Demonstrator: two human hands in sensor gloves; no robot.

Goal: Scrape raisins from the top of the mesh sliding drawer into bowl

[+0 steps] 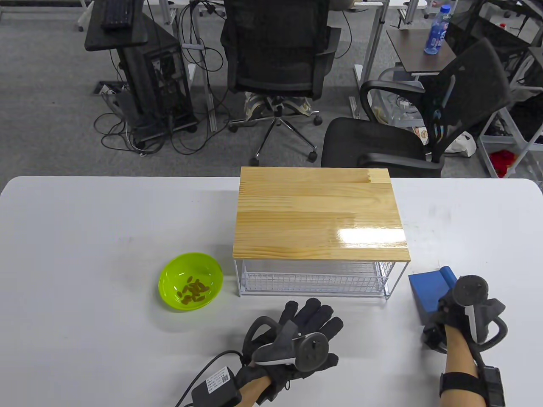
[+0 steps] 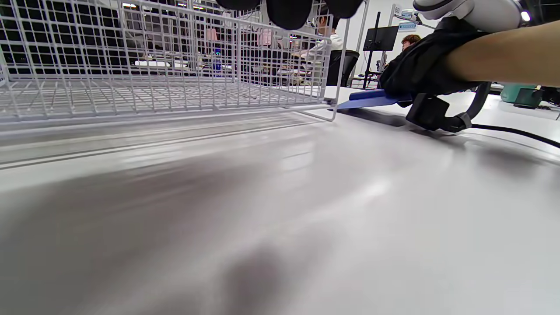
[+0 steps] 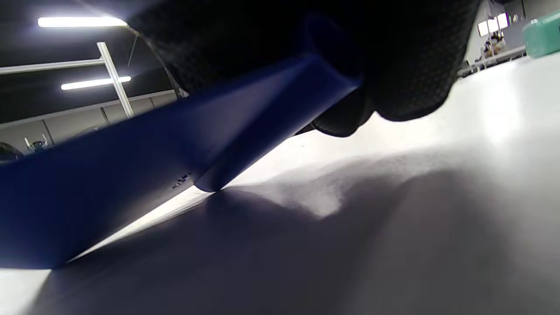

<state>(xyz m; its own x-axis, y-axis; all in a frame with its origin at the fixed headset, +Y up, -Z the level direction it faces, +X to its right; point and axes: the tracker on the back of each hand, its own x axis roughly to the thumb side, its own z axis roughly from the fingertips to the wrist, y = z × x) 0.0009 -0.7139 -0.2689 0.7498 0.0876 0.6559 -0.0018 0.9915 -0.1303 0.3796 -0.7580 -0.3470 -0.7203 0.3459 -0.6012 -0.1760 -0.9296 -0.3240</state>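
Observation:
A wire mesh drawer unit (image 1: pixel 316 277) with a bare wooden top (image 1: pixel 318 214) stands mid-table; its mesh (image 2: pixel 166 65) fills the left wrist view. Left of it a green bowl (image 1: pixel 191 281) holds several raisins (image 1: pixel 193 291). My right hand (image 1: pixel 452 311) grips a blue scraper (image 1: pixel 428 290) by its handle, its blade (image 3: pixel 131 175) touching the table right of the drawer. My left hand (image 1: pixel 312 324) lies flat on the table in front of the drawer, fingers straight and holding nothing.
The white table (image 1: pixel 85 254) has its far edge just behind the drawer unit. Beyond it stand two black office chairs (image 1: pixel 275 55), a computer stand (image 1: pixel 140 63) with cables and a small desk with a water bottle (image 1: pixel 437 29).

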